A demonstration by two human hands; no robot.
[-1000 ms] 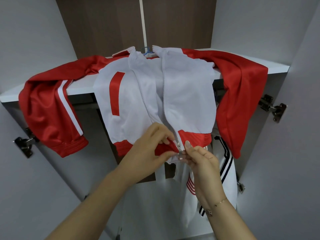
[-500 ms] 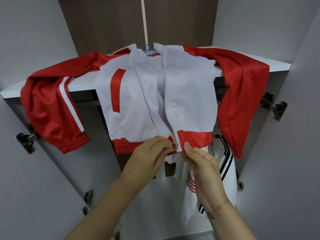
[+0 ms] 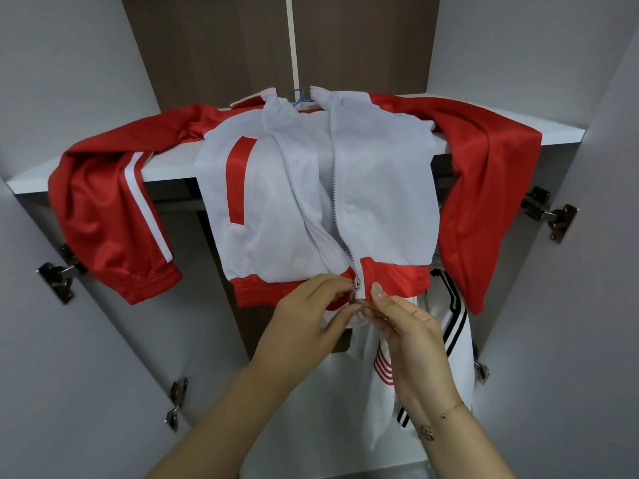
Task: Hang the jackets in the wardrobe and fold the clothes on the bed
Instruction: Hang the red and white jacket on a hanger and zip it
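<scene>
A white jacket (image 3: 380,188) with red sleeves and a red hem lies draped over the front edge of the wardrobe shelf (image 3: 166,167), on a blue hanger (image 3: 300,97) whose hook shows at the collar. Its zip is open above the hem. My left hand (image 3: 311,316) pinches the zip slider (image 3: 356,286) at the bottom of the jacket. My right hand (image 3: 404,323) pinches the hem's right side beside the zip. The two hands touch at the zip's lower end.
Below and to the right hangs a second white garment (image 3: 449,326) with black and red stripes. Both wardrobe doors stand open, with metal hinges at the left (image 3: 58,274) and the right (image 3: 549,212). A brown back panel (image 3: 221,46) lies behind the shelf.
The left front of the hem has been drawn across to meet the right one, and my left fingers have shifted from the red hem to the zip slider. The view has tilted slightly.
</scene>
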